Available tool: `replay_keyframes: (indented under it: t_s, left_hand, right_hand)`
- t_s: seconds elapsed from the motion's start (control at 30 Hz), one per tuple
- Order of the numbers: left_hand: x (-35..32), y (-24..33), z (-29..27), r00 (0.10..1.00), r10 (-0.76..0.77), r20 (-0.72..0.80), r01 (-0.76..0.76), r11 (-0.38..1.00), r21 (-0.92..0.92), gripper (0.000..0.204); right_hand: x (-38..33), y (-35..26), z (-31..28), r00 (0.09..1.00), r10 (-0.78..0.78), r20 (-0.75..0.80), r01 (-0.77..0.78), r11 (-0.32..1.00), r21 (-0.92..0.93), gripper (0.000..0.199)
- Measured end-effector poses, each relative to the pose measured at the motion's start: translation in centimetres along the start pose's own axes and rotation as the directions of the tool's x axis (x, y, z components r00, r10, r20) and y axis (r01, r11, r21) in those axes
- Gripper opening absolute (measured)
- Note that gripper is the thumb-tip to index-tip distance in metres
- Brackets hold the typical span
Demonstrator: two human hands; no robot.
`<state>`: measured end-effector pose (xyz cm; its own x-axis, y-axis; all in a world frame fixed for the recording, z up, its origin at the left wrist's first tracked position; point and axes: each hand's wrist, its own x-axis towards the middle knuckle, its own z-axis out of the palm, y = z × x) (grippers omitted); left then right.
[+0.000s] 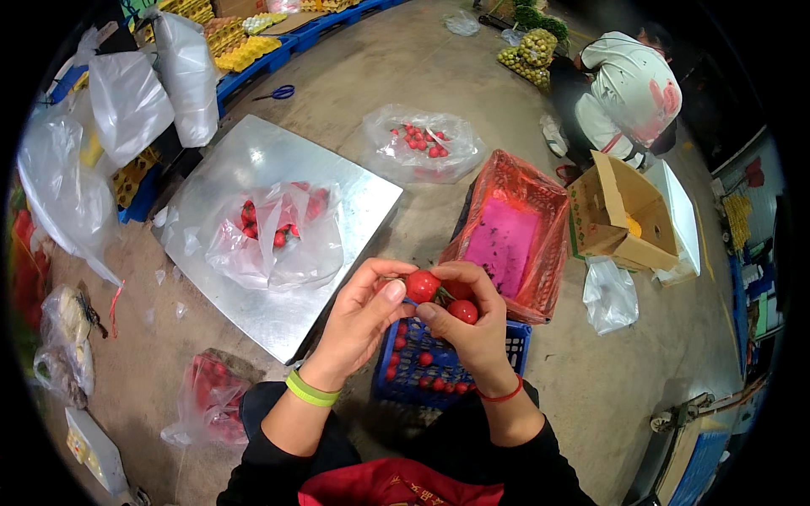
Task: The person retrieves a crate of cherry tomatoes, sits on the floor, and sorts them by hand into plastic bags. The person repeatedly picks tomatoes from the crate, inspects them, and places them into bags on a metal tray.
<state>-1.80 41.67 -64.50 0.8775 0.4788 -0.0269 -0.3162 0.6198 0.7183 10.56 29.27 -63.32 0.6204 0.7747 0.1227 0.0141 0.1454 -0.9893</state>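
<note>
My two hands meet in front of me above a blue plastic crate. The fingers of my left hand (pixel 359 316) are closed round a shiny red tomato (pixel 423 287). My right hand (pixel 472 325) grips the green stem side of the small bunch, with another tomato (pixel 462 311) under its fingers. A third red fruit is partly hidden behind the right fingers. Below, the blue crate (pixel 516 339) holds several loose small tomatoes (pixel 438 384). Something small and blue shows by the left fingertips; I cannot make out what it is.
A metal platform (pixel 359 181) bears a clear bag of tomatoes (pixel 278 261). Further off lies another bag (pixel 422 143). To the right are a red-lined crate (pixel 548 253) and a cardboard box (pixel 620 211). A bagged red bundle (pixel 211 396) lies lower left; a person (pixel 633 84) crouches far right.
</note>
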Motion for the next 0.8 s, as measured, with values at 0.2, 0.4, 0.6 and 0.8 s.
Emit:
replay_keyframes:
  t_s: [0.2, 0.4, 0.6, 0.8]
  left_hand:
    - [0.1, -0.4, -1.0, 0.999, -0.022, -0.04, 0.02, 0.999, -0.041, 0.028]
    - [-0.1, -0.4, -1.2, 1.0, 0.006, -0.017, -0.007, 0.997, -0.075, 0.038]
    - [0.3, -0.8, -1.3, 0.985, 0.173, 0.0, -0.171, 0.976, 0.134, 0.042]
    - [0.6, -1.1, -1.5, 0.959, 0.28, 0.045, -0.277, 0.891, 0.36, 0.039]
  right_hand:
    - [0.3, 0.6, 0.8, 0.961, -0.271, 0.055, 0.276, 0.926, -0.256, 0.04]
    - [0.2, 1.3, 0.7, 0.983, -0.179, 0.043, 0.184, 0.971, -0.152, 0.043]
    - [0.1, 1.0, 0.8, 1.0, -0.027, 0.014, 0.027, 0.999, -0.024, 0.042]
    - [0.3, 0.7, 1.1, 0.993, 0.11, -0.031, -0.107, 0.991, 0.076, 0.034]
